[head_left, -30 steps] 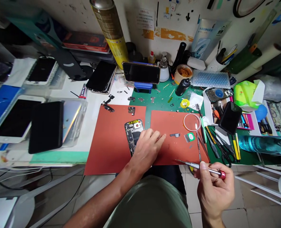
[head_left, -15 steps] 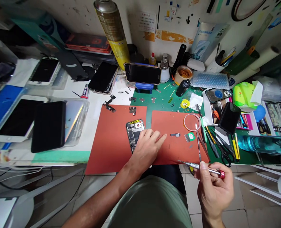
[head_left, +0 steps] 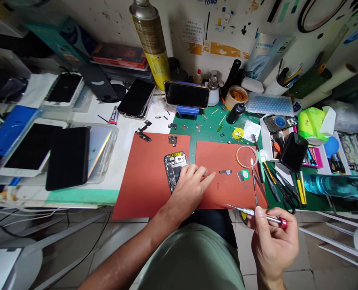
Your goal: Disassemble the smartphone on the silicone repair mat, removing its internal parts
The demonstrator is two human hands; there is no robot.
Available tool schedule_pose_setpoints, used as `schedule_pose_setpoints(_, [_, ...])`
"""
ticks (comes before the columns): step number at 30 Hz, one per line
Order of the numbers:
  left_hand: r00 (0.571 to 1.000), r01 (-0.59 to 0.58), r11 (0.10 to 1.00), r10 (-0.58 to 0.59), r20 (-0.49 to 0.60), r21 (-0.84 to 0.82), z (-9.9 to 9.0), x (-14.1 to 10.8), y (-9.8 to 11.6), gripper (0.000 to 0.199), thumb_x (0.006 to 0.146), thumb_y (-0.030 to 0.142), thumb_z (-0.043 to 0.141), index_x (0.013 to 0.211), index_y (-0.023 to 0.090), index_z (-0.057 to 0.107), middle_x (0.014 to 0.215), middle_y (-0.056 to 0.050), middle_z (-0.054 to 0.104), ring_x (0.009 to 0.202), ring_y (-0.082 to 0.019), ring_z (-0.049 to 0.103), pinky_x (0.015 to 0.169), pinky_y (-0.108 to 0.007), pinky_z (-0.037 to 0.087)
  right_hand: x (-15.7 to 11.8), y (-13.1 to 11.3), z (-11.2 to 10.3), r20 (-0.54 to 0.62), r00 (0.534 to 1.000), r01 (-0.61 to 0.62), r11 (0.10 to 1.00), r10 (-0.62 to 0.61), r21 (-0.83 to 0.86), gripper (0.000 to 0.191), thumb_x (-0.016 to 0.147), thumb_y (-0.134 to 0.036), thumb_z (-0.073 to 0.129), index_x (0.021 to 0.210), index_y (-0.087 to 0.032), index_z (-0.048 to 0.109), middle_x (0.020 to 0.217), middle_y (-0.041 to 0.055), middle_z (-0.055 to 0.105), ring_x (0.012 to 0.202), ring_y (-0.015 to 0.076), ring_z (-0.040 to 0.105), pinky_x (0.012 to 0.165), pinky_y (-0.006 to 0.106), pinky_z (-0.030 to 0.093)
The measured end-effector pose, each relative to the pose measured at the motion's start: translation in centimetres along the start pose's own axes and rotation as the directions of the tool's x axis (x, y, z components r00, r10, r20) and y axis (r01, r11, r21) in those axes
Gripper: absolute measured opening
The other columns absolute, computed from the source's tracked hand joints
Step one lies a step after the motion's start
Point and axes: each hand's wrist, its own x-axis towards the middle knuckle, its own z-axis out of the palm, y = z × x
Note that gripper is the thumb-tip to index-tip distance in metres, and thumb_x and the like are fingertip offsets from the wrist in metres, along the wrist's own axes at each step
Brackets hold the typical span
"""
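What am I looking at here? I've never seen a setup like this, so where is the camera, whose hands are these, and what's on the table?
There is no robot here: these are a person's own two bare hands. The camera is worn on their head, looking forward and down.

The left hand covers part of an opened phone, its inner parts exposed; whether the fingers press on it is hard to tell. The right hand holds a slim metal tool with a red end, pointing left.

The phone lies on one of two red mats. Around them are small loose parts, scissors, a clear blue bottle and another phone on a blue stand.
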Motion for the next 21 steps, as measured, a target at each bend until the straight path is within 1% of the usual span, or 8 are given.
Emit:
schedule_pose_setpoints(4, [0.982, 0.104, 0.989, -0.118, -0.145, -0.101, -2.0, -2.0, -0.6, 0.046, 0.105, 0.002, 0.048, 0.142, 0.025, 0.066, 0.112, -0.008, 0.069, 0.101, -0.023, 0.057, 0.091, -0.041, 0.046, -0.2, -0.4, 0.5, 0.005, 1.000, 0.026, 0.999, -0.026, 0.040, 0.029, 0.089, -0.022, 0.088, 0.100, -0.022, 0.062, 0.070, -0.0046, 0.070, 0.050, 0.0136, 0.069, 0.050, 0.023, 0.058])
schedule_pose_setpoints(8, [0.889, 0.192, 0.864, -0.353, -0.290, -0.465, -4.9, -6.3, 0.2, 0.036, 0.105, 0.009, 0.062, 0.133, 0.028, 0.072, 0.099, -0.002, 0.070, 0.086, -0.015, 0.063, 0.078, -0.028, 0.050, -1.4, -1.0, 2.3, 0.171, 0.980, -0.138, 0.967, 0.102, 0.214, 0.021, 0.094, -0.023, 0.083, 0.099, -0.023, 0.063, 0.075, -0.0023, 0.073, 0.058, 0.0132, 0.071, 0.054, 0.022, 0.058])
schedule_pose_setpoints(11, [0.913, 0.201, 0.609, -0.400, -0.079, -0.767, -5.4, -9.4, 2.4, 0.034, 0.109, 0.037, 0.063, 0.142, 0.030, 0.070, 0.108, -0.005, 0.074, 0.096, -0.018, 0.071, 0.080, -0.027, 0.058, -3.9, -1.1, 4.7, 0.453, 0.855, -0.419, 0.850, 0.251, 0.320, 0.017, 0.098, -0.028, 0.080, 0.097, -0.025, 0.063, 0.081, -0.0024, 0.075, 0.058, 0.0107, 0.070, 0.056, 0.021, 0.057])
schedule_pose_setpoints(14, [0.893, 0.251, 0.354, -0.444, 0.075, -0.901, -4.1, -10.9, 4.6, 0.047, 0.108, 0.056, 0.059, 0.144, 0.029, 0.071, 0.130, -0.013, 0.074, 0.125, -0.029, 0.068, 0.101, -0.039, 0.060, -6.7, -0.5, 6.7, 0.647, 0.702, -0.576, 0.771, 0.297, 0.272, 0.017, 0.099, -0.029, 0.079, 0.095, -0.026, 0.062, 0.071, -0.0058, 0.070, 0.052, 0.0087, 0.064, 0.054, 0.019, 0.054])
schedule_pose_setpoints(16, [0.808, 0.248, 0.169, -0.580, 0.107, -0.954, -3.2, -11.4, 5.2, 0.038, 0.111, 0.051, 0.053, 0.124, 0.027, 0.079, 0.128, -0.012, 0.075, 0.126, -0.029, 0.068, 0.104, -0.041, 0.059, -7.5, 0.0, 7.3, 0.710, 0.656, -0.532, 0.824, 0.256, 0.195, 0.012, 0.101, -0.033, 0.076, 0.099, -0.026, 0.066, 0.073, -0.0045, 0.069, 0.057, 0.0104, 0.065, 0.057, 0.021, 0.054])
schedule_pose_setpoints(18, [0.657, 0.190, -0.006, -0.742, 0.132, -0.982, -2.8, -11.7, 4.8, 0.042, 0.113, 0.050, 0.047, 0.102, 0.023, 0.078, 0.114, -0.012, 0.076, 0.114, -0.027, 0.070, 0.095, -0.039, 0.061, -7.0, 0.3, 7.5, 0.724, 0.672, -0.320, 0.943, 0.157, 0.092, 0.010, 0.103, -0.036, 0.071, 0.104, -0.026, 0.072, 0.085, 0.0002, 0.072, 0.071, 0.0134, 0.069, 0.067, 0.024, 0.056])
schedule_pose_setpoints(20, [0.530, 0.138, -0.082, -0.835, 0.144, -0.987, -2.9, -12.1, 3.4, 0.048, 0.112, 0.055, 0.045, 0.088, 0.022, 0.070, 0.094, -0.010, 0.074, 0.097, -0.025, 0.071, 0.084, -0.037, 0.060, -5.6, 0.5, 7.7, 0.718, 0.691, -0.057, 0.997, 0.080, -0.057, 0.012, 0.104, -0.034, 0.069, 0.106, -0.026, 0.077, 0.094, 0.0032, 0.073, 0.083, 0.0150, 0.068, 0.075, 0.025, 0.055])
schedule_pose_setpoints(21, [0.500, 0.148, -0.082, -0.854, 0.146, -0.986, -3.0, -12.4, 2.6, 0.049, 0.112, 0.057, 0.045, 0.085, 0.021, 0.065, 0.084, -0.008, 0.071, 0.087, -0.024, 0.069, 0.079, -0.036, 0.059, -4.7, 0.6, 7.9, 0.713, 0.697, 0.031, 0.990, 0.077, -0.137, 0.013, 0.104, -0.034, 0.068, 0.107, -0.026, 0.078, 0.095, 0.0034, 0.072, 0.083, 0.0149, 0.067, 0.075, 0.025, 0.054])
